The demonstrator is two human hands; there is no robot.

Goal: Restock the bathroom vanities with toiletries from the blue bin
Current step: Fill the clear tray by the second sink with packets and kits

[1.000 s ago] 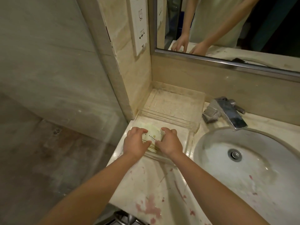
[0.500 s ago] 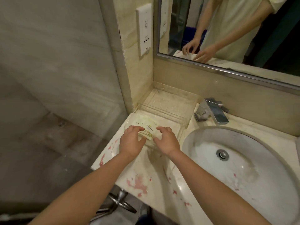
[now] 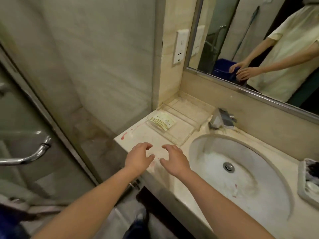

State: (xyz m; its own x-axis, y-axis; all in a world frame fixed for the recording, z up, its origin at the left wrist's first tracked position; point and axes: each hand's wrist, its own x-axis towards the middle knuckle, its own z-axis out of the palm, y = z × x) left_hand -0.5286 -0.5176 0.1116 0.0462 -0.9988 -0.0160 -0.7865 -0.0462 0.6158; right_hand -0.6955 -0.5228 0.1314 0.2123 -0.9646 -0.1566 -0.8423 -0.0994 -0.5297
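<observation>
A pale toiletry packet [image 3: 162, 121] with gold stripes lies in the near left part of a clear acrylic tray [image 3: 183, 135] at the vanity's back left corner. My left hand [image 3: 139, 157] and my right hand [image 3: 174, 159] hover over the stained counter [image 3: 138, 133] in front of the tray, fingers loosely curled, holding nothing. Both hands are apart from the packet. The blue bin [image 3: 222, 68] shows only as a reflection in the mirror; a blue shape [image 3: 10, 214] sits at the lower left edge.
A white oval sink [image 3: 241, 171] fills the counter to the right, with a chrome faucet [image 3: 222, 119] behind it. A grey tray [image 3: 309, 180] of small items sits at the far right. A glass shower door with a chrome handle [image 3: 29, 154] stands left. A socket plate [image 3: 180, 46] is on the wall.
Both hands have let go of the packet and drawn back toward me. The packet now lies alone in the tray. The view has pulled back and to the left.
</observation>
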